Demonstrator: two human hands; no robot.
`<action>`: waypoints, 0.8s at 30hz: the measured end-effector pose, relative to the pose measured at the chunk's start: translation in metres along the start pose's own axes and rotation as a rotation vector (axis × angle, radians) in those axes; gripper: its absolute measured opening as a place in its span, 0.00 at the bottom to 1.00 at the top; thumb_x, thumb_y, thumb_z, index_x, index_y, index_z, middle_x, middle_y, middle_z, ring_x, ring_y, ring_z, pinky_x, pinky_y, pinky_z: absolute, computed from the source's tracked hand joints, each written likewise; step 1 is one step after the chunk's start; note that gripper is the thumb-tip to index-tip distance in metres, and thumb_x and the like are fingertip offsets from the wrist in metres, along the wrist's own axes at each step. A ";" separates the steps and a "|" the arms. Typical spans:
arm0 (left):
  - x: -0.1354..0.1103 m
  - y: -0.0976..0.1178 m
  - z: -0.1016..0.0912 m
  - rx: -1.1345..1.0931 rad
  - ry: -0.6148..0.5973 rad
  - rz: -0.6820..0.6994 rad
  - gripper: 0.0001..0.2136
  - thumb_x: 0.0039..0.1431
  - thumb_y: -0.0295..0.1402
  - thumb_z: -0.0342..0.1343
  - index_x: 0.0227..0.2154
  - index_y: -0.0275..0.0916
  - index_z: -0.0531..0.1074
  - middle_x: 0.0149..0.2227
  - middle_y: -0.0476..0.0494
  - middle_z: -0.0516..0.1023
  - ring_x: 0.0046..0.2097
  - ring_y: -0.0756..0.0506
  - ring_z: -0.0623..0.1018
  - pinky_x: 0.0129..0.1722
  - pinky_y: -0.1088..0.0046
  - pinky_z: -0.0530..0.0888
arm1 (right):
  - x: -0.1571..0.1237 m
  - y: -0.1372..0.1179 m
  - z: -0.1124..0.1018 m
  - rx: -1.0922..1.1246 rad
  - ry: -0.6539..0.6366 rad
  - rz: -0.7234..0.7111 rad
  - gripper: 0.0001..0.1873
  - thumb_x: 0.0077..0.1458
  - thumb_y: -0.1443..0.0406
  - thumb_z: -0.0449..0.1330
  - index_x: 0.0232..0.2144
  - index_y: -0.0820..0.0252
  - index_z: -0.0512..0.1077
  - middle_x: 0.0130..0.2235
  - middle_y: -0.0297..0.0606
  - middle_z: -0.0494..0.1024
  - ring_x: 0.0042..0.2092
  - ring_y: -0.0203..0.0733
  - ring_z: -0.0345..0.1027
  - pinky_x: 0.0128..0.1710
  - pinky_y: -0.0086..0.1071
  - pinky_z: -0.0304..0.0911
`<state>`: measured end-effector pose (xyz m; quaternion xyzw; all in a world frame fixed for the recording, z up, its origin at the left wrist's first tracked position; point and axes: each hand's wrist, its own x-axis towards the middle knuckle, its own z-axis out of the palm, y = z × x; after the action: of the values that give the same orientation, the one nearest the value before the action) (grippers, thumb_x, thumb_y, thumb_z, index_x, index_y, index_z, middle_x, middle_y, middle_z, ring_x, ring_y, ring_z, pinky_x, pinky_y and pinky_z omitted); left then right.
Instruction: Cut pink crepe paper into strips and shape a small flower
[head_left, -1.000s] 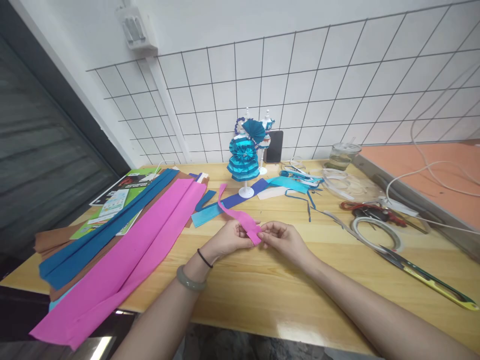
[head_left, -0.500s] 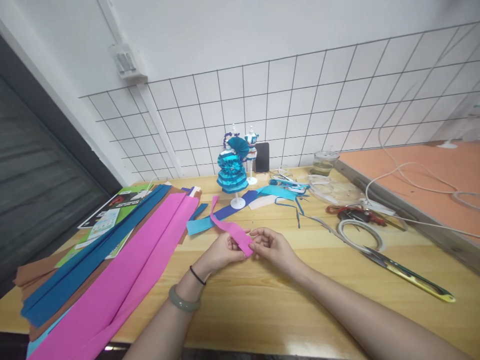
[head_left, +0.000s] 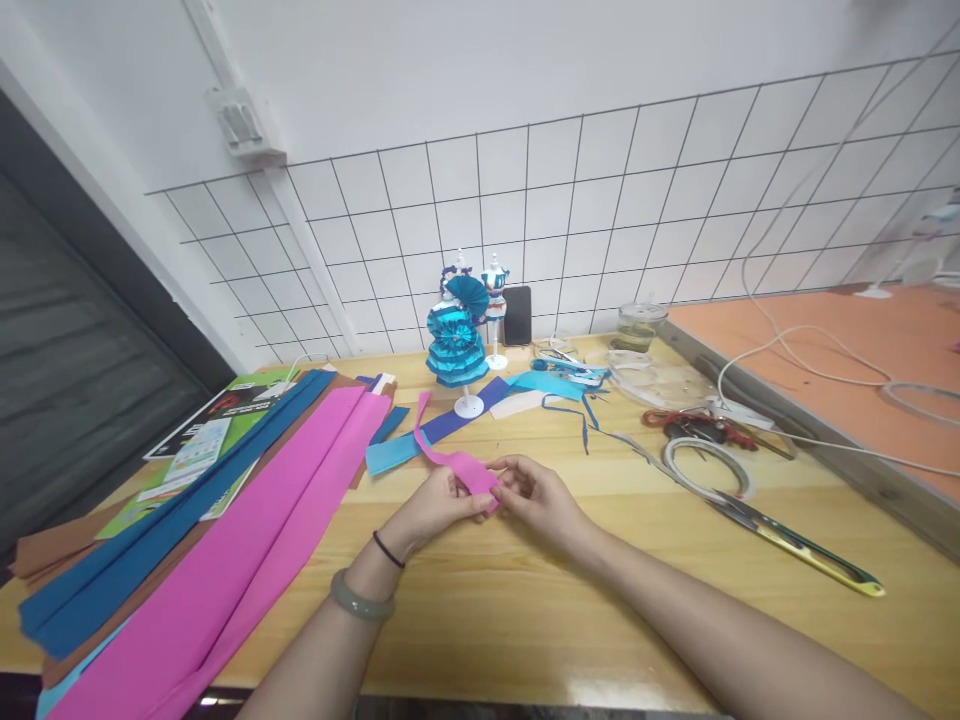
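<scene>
Over the bench (head_left: pixel 480 620), the left hand (head_left: pixel 444 508) and right hand (head_left: pixel 541 502) pinch 1 end of a pink strip (head_left: pixel 469 468), fingers (head_left: pixel 511 496) closed on it; its tail curves near the teal-dressed stand (head_left: pixel 457 345).

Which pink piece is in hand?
The narrow pink strip, held by the left hand and right hand; the broad pink sheet lies at left, held by neither.

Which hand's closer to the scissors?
Right. The right hand, pinching the pink strip, is left of the scissors; the left hand, holding the same strip, is farther left.
</scene>
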<state>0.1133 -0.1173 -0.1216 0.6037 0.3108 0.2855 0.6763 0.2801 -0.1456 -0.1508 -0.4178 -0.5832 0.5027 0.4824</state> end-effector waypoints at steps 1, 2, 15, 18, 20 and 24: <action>0.001 -0.001 0.000 0.006 0.019 0.006 0.19 0.45 0.35 0.61 0.41 0.31 0.70 0.29 0.43 0.73 0.30 0.50 0.71 0.30 0.75 0.68 | 0.000 0.000 0.001 -0.005 0.002 -0.001 0.17 0.50 0.58 0.58 0.40 0.62 0.67 0.27 0.34 0.71 0.29 0.35 0.67 0.30 0.30 0.62; 0.002 -0.002 -0.001 0.008 0.035 0.010 0.19 0.45 0.35 0.61 0.40 0.31 0.70 0.29 0.43 0.73 0.30 0.50 0.72 0.30 0.75 0.68 | -0.001 0.000 0.001 -0.007 0.005 0.000 0.17 0.50 0.58 0.58 0.40 0.62 0.67 0.28 0.34 0.71 0.29 0.35 0.67 0.30 0.30 0.62; 0.004 -0.009 -0.001 -0.025 0.052 0.033 0.19 0.44 0.32 0.62 0.41 0.31 0.70 0.32 0.39 0.75 0.29 0.50 0.72 0.28 0.76 0.69 | 0.000 -0.009 0.003 0.113 0.034 0.012 0.18 0.47 0.59 0.61 0.39 0.62 0.65 0.31 0.36 0.72 0.33 0.36 0.68 0.36 0.32 0.63; 0.004 -0.011 0.000 -0.010 0.034 0.034 0.18 0.44 0.32 0.62 0.39 0.31 0.71 0.29 0.42 0.74 0.28 0.50 0.72 0.28 0.75 0.69 | 0.001 -0.009 0.002 0.160 0.043 0.042 0.20 0.45 0.59 0.62 0.38 0.62 0.64 0.30 0.35 0.72 0.32 0.35 0.68 0.34 0.32 0.63; 0.004 -0.011 0.001 -0.015 0.010 0.029 0.15 0.44 0.31 0.62 0.37 0.30 0.71 0.27 0.43 0.73 0.27 0.51 0.72 0.28 0.75 0.70 | 0.002 -0.008 0.002 0.185 0.032 0.057 0.20 0.44 0.58 0.63 0.38 0.61 0.64 0.29 0.34 0.71 0.30 0.35 0.67 0.33 0.31 0.62; 0.002 -0.008 0.003 -0.061 -0.001 0.017 0.13 0.46 0.33 0.61 0.34 0.30 0.71 0.31 0.39 0.75 0.31 0.49 0.74 0.31 0.74 0.71 | 0.002 -0.005 0.002 0.183 0.039 0.060 0.21 0.43 0.57 0.64 0.37 0.60 0.64 0.28 0.32 0.71 0.29 0.35 0.67 0.31 0.31 0.62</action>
<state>0.1169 -0.1188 -0.1297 0.5856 0.2965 0.3005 0.6920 0.2776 -0.1450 -0.1453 -0.3989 -0.5127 0.5598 0.5143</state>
